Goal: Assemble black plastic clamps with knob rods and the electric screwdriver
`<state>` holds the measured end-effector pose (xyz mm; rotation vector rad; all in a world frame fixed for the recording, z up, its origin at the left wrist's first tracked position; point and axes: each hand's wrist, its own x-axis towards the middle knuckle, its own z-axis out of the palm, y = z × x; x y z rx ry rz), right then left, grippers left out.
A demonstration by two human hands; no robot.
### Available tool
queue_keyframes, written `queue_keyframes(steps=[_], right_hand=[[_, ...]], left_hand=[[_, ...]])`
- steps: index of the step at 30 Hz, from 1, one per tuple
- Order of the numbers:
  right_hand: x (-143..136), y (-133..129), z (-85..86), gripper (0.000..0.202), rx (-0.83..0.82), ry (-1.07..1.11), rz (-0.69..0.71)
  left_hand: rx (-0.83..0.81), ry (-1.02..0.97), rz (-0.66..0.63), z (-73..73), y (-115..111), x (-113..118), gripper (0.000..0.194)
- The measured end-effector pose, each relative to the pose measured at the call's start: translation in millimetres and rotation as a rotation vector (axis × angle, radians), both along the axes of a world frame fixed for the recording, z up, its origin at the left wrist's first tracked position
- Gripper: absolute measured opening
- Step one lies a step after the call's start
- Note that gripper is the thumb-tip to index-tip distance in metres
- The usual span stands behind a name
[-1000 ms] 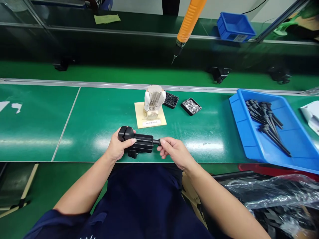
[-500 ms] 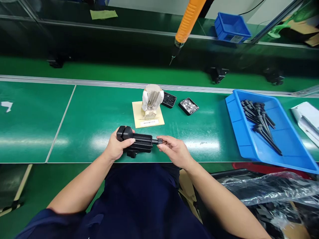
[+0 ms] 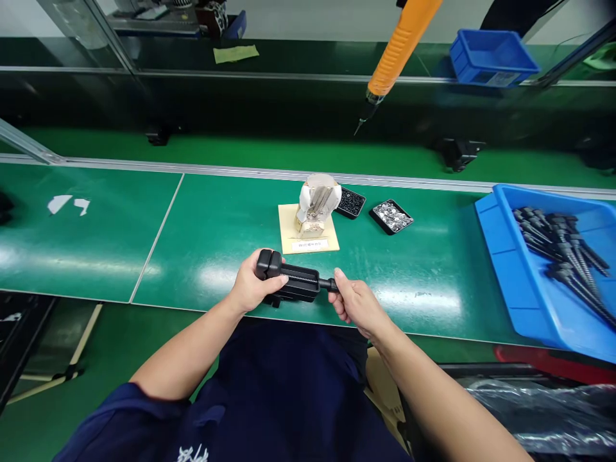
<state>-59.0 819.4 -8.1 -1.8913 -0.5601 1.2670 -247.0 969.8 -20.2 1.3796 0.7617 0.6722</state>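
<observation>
A black device [image 3: 301, 283] with a rounded clamp-like left end lies across both hands near the table's front edge. My left hand [image 3: 253, 282] is wrapped round its left end, thumb on top. From its right end sticks a short black rod with a knob [image 3: 331, 285], which my right hand [image 3: 355, 298] pinches between thumb and fingers. Behind the device, a clear and white fixture [image 3: 317, 202] stands on a cream labelled plate [image 3: 287, 231].
Two small black trays hold dark screws [image 3: 351, 202] and silver parts [image 3: 392, 217]. A blue bin [image 3: 522, 289] with several black threaded rods [image 3: 572, 247] is at the right. An orange electric screwdriver [image 3: 397, 54] hangs above the back. White scraps [image 3: 59, 204] lie far left.
The view has turned left, so everything appears further right. My right thumb now lies on top of the knob, and the fingers have curled under it.
</observation>
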Motion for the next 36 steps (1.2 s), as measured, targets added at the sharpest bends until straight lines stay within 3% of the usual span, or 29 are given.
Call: queue_keyframes(steps=[3, 7, 9, 12, 16, 23, 31, 36], right_hand=[[1, 0, -2.9, 0.084, 0.038, 0.017, -0.009], [5, -5, -3.8, 0.071, 0.364, 0.011, -0.030], [5, -8, -3.1, 0.063, 0.440, -0.031, 0.002], [3, -9, -2.0, 0.059, 0.341, -0.100, 0.045], [0, -7, 0.3, 0.072, 0.173, -0.155, 0.086], [-2, 0, 7.1, 0.081, 0.011, -0.058, 0.059], [-4, 3, 5.0, 0.079, 0.193, -0.403, 0.192], [-2, 1, -2.8, 0.073, 0.046, -0.034, 0.141]], left_hand=[[-0.024, -0.021, -0.011, -1.4, -1, 1, 0.045], [-0.129, -0.061, 0.020, -7.5, -3, -1, 0.045], [-0.154, -0.070, 0.040, -9.2, -3, -3, 0.044], [-0.140, -0.066, 0.038, -9.7, -2, -6, 0.044], [-0.095, -0.069, -0.003, -9.7, -1, -7, 0.044], [-0.105, -0.063, 0.024, -5.9, -2, -7, 0.044], [-0.173, -0.036, 0.086, -1.1, -5, -3, 0.041], [-0.068, -0.018, 0.075, 0.2, -4, -4, 0.042]])
